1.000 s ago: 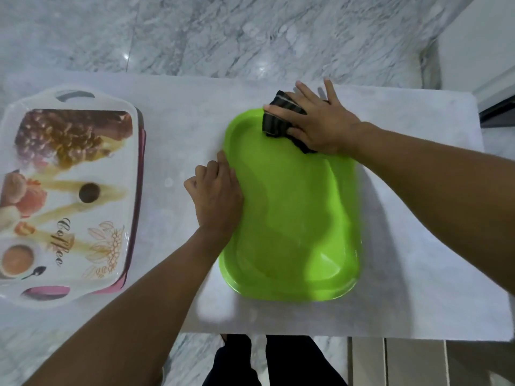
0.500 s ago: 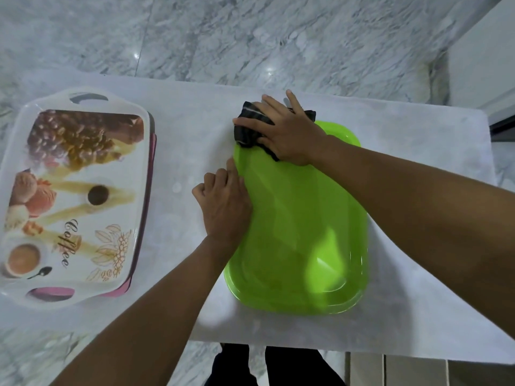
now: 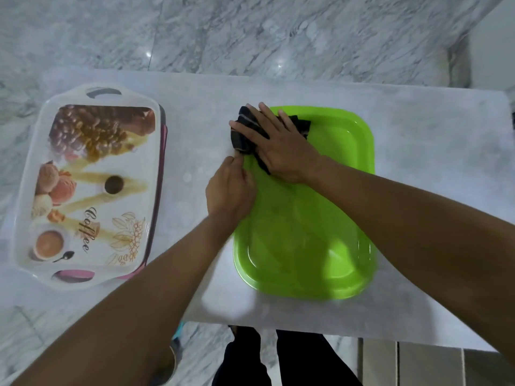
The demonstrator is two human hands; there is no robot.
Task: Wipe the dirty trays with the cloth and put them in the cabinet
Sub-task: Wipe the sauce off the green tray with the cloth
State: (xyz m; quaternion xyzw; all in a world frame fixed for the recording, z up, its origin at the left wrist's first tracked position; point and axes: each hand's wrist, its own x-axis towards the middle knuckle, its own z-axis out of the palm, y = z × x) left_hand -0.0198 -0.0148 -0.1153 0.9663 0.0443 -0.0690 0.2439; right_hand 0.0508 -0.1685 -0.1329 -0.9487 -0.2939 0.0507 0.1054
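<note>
A bright green tray (image 3: pixel 320 232) lies on the white marble table (image 3: pixel 432 135), right of centre. My right hand (image 3: pixel 281 146) presses a dark cloth (image 3: pixel 245 135) flat onto the tray's far left corner, with part of the cloth hanging over the rim. My left hand (image 3: pixel 230 188) rests with curled fingers on the tray's left rim, just below the cloth. A white tray with a coffee print (image 3: pixel 92 185) lies at the table's left end, on top of a pink tray (image 3: pixel 164 140) whose edge shows beneath it.
The table's near edge runs just below the green tray; my dark trousers (image 3: pixel 278 358) show under it. Marble floor (image 3: pixel 250 32) surrounds the table. A white wall or cabinet edge (image 3: pixel 496 51) stands at the far right.
My right hand has slid the cloth leftward along the tray's far end to its left corner. My left hand has stayed on the left rim.
</note>
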